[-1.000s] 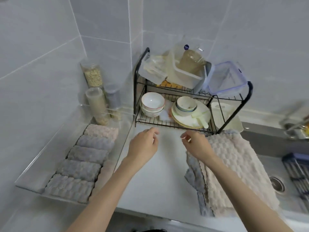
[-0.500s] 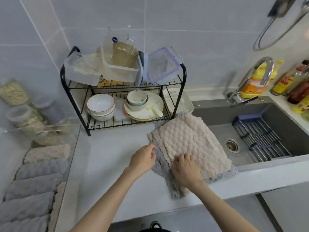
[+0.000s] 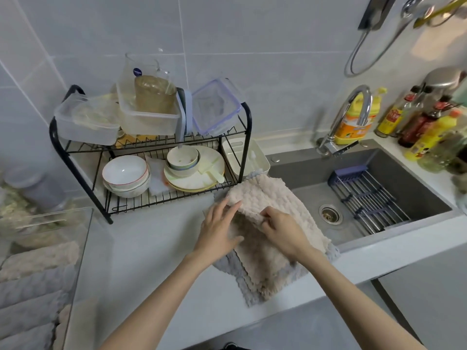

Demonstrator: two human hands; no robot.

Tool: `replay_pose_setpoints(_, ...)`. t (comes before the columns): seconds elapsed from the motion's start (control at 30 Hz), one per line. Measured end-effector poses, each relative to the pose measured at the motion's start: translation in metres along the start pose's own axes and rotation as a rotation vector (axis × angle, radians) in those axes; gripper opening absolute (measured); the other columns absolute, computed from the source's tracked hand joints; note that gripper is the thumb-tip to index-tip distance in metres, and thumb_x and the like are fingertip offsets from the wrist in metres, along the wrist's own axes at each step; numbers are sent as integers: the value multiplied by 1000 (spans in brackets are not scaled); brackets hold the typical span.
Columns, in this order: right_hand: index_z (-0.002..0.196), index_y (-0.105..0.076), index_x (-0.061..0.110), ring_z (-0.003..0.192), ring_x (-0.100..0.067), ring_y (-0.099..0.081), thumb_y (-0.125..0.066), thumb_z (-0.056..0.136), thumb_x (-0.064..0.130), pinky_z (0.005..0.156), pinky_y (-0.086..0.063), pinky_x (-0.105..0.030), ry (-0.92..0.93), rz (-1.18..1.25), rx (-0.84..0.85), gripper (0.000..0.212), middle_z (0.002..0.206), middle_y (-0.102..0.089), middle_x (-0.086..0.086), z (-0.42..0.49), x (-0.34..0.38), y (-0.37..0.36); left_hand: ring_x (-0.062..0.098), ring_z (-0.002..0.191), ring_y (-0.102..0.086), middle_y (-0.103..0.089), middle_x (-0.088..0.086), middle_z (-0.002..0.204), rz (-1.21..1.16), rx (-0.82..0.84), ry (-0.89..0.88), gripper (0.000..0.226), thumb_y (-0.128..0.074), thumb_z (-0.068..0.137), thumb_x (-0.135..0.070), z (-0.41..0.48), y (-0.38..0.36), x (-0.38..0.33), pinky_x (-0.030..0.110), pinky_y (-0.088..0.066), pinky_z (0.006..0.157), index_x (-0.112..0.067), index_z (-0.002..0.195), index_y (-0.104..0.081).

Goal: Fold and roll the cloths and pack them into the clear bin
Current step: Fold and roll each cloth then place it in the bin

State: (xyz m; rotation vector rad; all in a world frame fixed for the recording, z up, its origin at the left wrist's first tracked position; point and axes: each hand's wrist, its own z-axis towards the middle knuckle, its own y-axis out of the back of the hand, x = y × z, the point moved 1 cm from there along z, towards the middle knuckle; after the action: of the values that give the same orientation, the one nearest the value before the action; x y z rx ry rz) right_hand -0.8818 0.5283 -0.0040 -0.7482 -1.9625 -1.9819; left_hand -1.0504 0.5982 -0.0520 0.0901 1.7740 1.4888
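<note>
A stack of cloths point(image 3: 275, 198) lies at the counter's point(image 3: 141, 243) front edge just left of the sink point(image 3: 404, 173), with the dish rack point(image 3: 63, 152) behind it, the clear bin point(image 3: 83, 248) holding rolled cloths point(image 3: 38, 258) at the far left, a faucet point(image 3: 358, 107) behind the sink and bottles point(image 3: 429, 127) to the faucet's right.

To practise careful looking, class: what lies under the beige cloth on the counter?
A grey cloth lies under the beige cloth; its scalloped edges poke out at the near and right sides. Its middle is covered, so further layers cannot be ruled out.
</note>
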Motion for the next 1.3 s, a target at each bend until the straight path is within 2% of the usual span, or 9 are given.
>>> replay_pose_setpoints(0.17, 85, -56, 15, 63, -8, -46, -45, 88, 11, 53, -32, -18, 26, 148, -33, 12, 66, -50, 11, 1, 19, 42, 24, 138, -22, -30, 1, 148, -73, -204, -28, 58, -64, 84, -29, 24, 1, -10, 46, -29, 109, -29, 137, -41)
replay_pose_setpoints(0.33, 82, -54, 5, 60, -11, -39, -44, 87, 8, 57, -30, -28, -30, 276, -93, 11, 64, -47, 0, 5, 20, 52, 19, 110, -53, -62, -1, 116, -150, -341, -46, 29, -63, 83, -12, 33, 19, 1, 32, -41, 91, -15, 112, -63)
replay_pose_setpoints(0.5, 77, -51, 7, 67, -14, -43, -45, 88, 10, 61, -34, -27, -134, 309, -64, 13, 70, -50, 1, 13, 15, 45, 20, 108, -56, -61, 1, 113, -244, 1, 28, 39, -72, 77, -21, 26, 23, 27, 34, -44, 92, -18, 115, -62)
replay_pose_setpoints(0.6, 69, -44, 14, 58, -10, -39, -45, 89, 9, 50, -31, -15, -109, 355, -12, 21, 63, -45, 5, 12, 26, 43, 6, 117, -45, -48, -11, 122, -344, 193, 87, 64, -80, 72, -31, 17, 26, 31, 22, -36, 96, -19, 128, -52)
replay_pose_setpoints(0.67, 70, -44, 12, 54, -10, -39, -44, 90, 8, 46, -30, -14, -80, 418, 42, 20, 61, -46, 3, 13, 36, 43, 4, 117, -45, -48, -13, 122, -443, 213, 136, 61, -78, 73, -33, 14, 28, 33, 19, -35, 94, -20, 126, -52)
replay_pose_setpoints(0.8, 63, -43, 15, 51, -4, -38, -44, 92, 7, 50, -32, -14, -10, 511, 56, 30, 57, -43, 7, 16, 57, 50, 9, 97, -58, -63, -11, 96, -448, -63, 80, 6, -62, 89, -27, 12, 41, 39, 20, -43, 84, -26, 95, -61)
replay_pose_setpoints(0.93, 68, -50, 15, 51, 0, -40, -43, 94, 13, 53, -32, -13, 2, 586, 46, 28, 59, -44, 10, 26, 73, 56, 9, 89, -59, -66, -9, 88, -557, -299, 116, 19, -52, 93, -7, 8, 76, 46, 19, -41, 77, -24, 87, -59)
replay_pose_setpoints(1.13, 86, -54, 16, 53, 1, -45, -56, 91, 18, 51, -35, -9, 75, 562, 193, 5, 65, -48, 10, 52, 97, 48, 2, 94, -55, -61, -9, 97, -545, -532, 137, 10, -51, 94, -9, -15, 142, 67, 11, -40, 79, -16, 99, -57)
replay_pose_setpoints(1.3, 86, -56, 16, 68, -12, -50, -52, 88, 14, 62, -39, -26, 159, 418, 99, 5, 74, -52, 5, 82, 131, 31, 3, 91, -56, -61, -4, 99, -409, -647, 208, 14, -49, 96, -8, -44, 180, 91, 0, -39, 72, -10, 104, -60)
